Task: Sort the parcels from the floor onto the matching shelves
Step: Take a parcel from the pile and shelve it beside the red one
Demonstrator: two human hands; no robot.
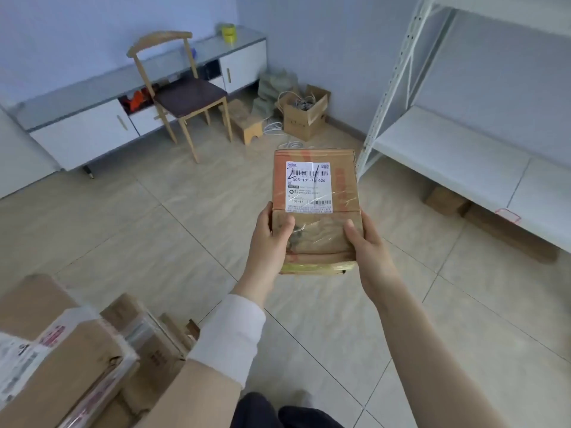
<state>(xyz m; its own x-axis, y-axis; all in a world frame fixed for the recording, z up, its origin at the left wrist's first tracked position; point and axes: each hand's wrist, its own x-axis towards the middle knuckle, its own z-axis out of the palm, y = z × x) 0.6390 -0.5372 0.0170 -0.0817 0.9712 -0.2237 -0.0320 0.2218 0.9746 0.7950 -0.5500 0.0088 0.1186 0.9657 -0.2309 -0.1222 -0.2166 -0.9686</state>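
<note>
A taped brown cardboard parcel [318, 230] with a white shipping label on top is held in front of me above the tiled floor. My left hand [270, 239] grips its left side, thumb on the top face. Its right side is held by my right hand [367, 242], whose thumb also lies on top. The label reads 505-101-16-626 and carries a handwritten mark. A white metal shelf unit [457, 156] stands to the right, its lower board bare. A pile of cardboard parcels [71, 350] lies on the floor at the lower left.
A wooden chair [185, 97] stands before a low white cabinet [92, 128] at the back. A small wooden stool [250, 125] and an open carton of cables [306, 115] sit in the far corner. Brown boxes [448, 200] lie under the shelf unit.
</note>
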